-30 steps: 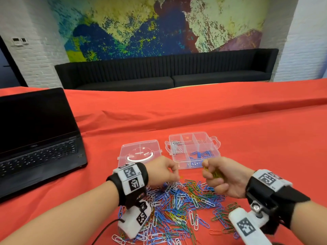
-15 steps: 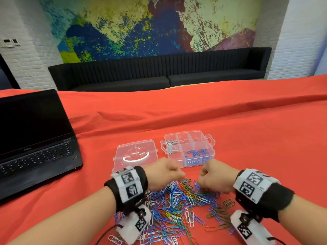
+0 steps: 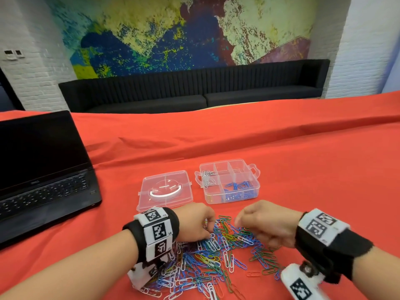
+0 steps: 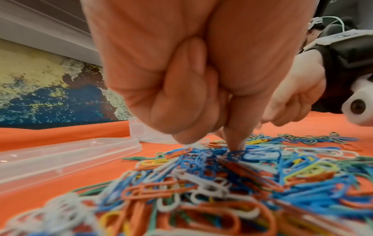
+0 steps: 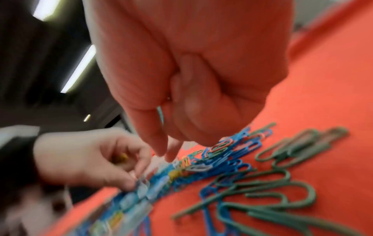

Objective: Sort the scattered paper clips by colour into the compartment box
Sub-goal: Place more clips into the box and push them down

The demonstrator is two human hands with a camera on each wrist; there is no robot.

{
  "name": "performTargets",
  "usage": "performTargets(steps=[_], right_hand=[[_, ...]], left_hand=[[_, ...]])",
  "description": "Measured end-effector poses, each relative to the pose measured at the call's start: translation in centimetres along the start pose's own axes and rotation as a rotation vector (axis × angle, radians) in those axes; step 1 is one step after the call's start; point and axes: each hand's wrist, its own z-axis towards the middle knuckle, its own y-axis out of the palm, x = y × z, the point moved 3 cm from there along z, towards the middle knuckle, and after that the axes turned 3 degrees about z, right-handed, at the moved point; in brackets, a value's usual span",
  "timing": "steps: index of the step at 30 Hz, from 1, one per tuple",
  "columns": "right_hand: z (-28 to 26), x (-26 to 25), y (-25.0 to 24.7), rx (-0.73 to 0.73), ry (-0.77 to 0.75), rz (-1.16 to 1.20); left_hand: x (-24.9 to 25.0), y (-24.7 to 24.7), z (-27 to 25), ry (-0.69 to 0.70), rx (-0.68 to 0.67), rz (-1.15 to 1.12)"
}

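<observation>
A heap of mixed-colour paper clips point(image 3: 216, 256) lies on the red cloth in front of me. Behind it stands the clear compartment box point(image 3: 255, 187), with white clips point(image 3: 206, 177) in a left cell and blue clips point(image 3: 238, 190) in a front cell. My left hand point(image 3: 207, 229) is curled over the heap's left far edge, with something yellow point(image 5: 121, 157) in its palm and a fingertip point(image 4: 236, 143) touching a blue clip. My right hand point(image 3: 237, 219) is curled over the far right edge, a blue-green clip point(image 5: 160, 115) showing between thumb and fingers.
The box's clear lid point(image 3: 165, 190) lies flat to the left of the box. An open black laptop point(image 3: 43, 169) stands at the left on the table. A group of green clips point(image 5: 282, 183) lies apart at the heap's right side. Bare red cloth stretches beyond the box.
Both hands have come down from just above the heap onto its far edge. The right hand dropped lower and turned knuckles up.
</observation>
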Motion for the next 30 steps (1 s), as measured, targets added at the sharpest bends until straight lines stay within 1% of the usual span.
performTargets(steps=[2, 3, 4, 7, 10, 12, 13, 14, 15, 17, 18, 19, 21, 24, 26, 28, 30], right_hand=[[0.3, -0.6, 1.0, 0.072, -0.158, -0.408], [0.4, -1.0, 1.5, 0.082, -0.216, -0.535], [0.4, -1.3, 1.8, 0.09, -0.237, -0.616], [0.6, -1.4, 2.4, 0.141, -0.221, -0.761], [0.4, -1.4, 1.9, 0.17, -0.213, -0.794], [-0.2, -1.7, 1.4, 0.155, -0.22, -0.75], [-0.6, -1.8, 1.2, 0.135, -0.215, -0.674], [-1.0, -1.9, 1.1, 0.111, -0.2, -0.546], [-1.3, -1.8, 1.1, 0.083, -0.169, -0.36], [-1.6, -1.6, 1.1, -0.018, -0.073, 0.076], [-1.7, -1.4, 1.1, -0.066, -0.031, 0.238], [-1.9, -1.2, 1.1, -0.099, -0.007, 0.329], [-2.2, -0.8, 1.2, -0.124, -0.021, 0.342], [-2.2, 0.1, 1.5, -0.066, -0.086, 0.147], [-2.2, 0.7, 1.7, -0.031, -0.078, 0.045], [-2.2, 1.0, 1.7, -0.035, -0.059, 0.048], [-2.4, 1.2, 1.6, -0.055, -0.035, 0.13]], left_hand=[[-0.7, -0.1, -0.9, -0.01, -0.017, 0.019], [-1.0, -0.1, -1.4, -0.011, -0.022, 0.024], [-1.2, -0.1, -1.7, -0.002, -0.026, 0.021], [-1.0, 0.2, -2.7, 0.032, -0.041, -0.026], [-0.7, 1.0, -3.4, 0.048, -0.075, 0.038], [-1.1, 1.2, -3.6, 0.029, -0.069, 0.068], [-1.3, 1.1, -3.7, 0.02, -0.053, 0.061], [-1.4, 1.0, -3.7, 0.013, -0.033, 0.039], [-1.4, 0.9, -3.8, 0.012, -0.015, 0.011], [-0.9, 1.0, -4.0, 0.018, 0.005, 0.004], [-0.6, 1.2, -4.0, 0.025, 0.005, 0.029], [-0.2, 1.5, -4.0, 0.03, 0.003, 0.059], [0.0, 1.7, -4.0, 0.027, 0.004, 0.072], [-0.4, 1.4, -3.8, 0.016, 0.027, -0.015], [-0.2, 1.2, -3.8, 0.013, 0.047, -0.057], [0.5, 1.3, -3.8, 0.002, 0.056, -0.062], [1.2, 1.7, -3.6, -0.013, 0.065, -0.037]])
